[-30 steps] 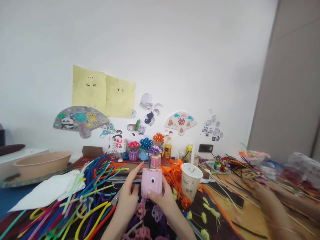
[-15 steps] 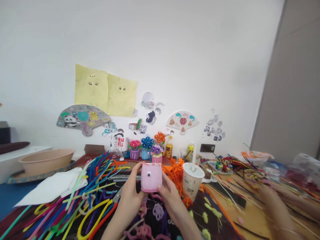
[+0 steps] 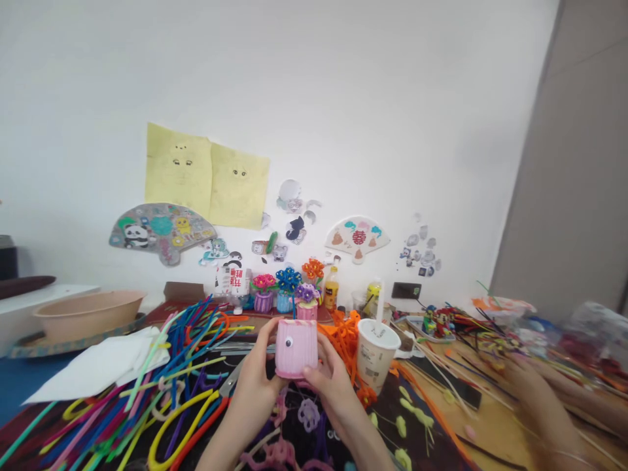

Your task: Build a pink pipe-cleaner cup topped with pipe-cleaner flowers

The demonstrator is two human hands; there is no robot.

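Note:
Between my two hands I hold a small pink pot (image 3: 297, 353) ribbed with pipe cleaners, raised over the table. One googly eye (image 3: 289, 341) sits on its front, left of the middle. My left hand (image 3: 260, 369) wraps the pot's left side, and my right hand (image 3: 330, 376) grips the right side with its thumb low on the front. Below lie a purple pipe-cleaner flower (image 3: 309, 415) and pink pipe-cleaner shapes (image 3: 275, 453) on the dark cloth. Behind the pot stands a pink pot with purple flowers (image 3: 307, 294).
Many coloured pipe cleaners (image 3: 105, 415) and white paper (image 3: 93, 366) spread at left, near scissors (image 3: 229, 383). A paper cup with a straw (image 3: 377, 356) stands close to my right hand, beside orange pipe cleaners (image 3: 343, 340). Another person's hands (image 3: 532, 392) work at the right.
The pot has turned slightly, so the googly eye sits a little further left. My right thumb has shifted left across its lower front. The other person's hand has moved a little.

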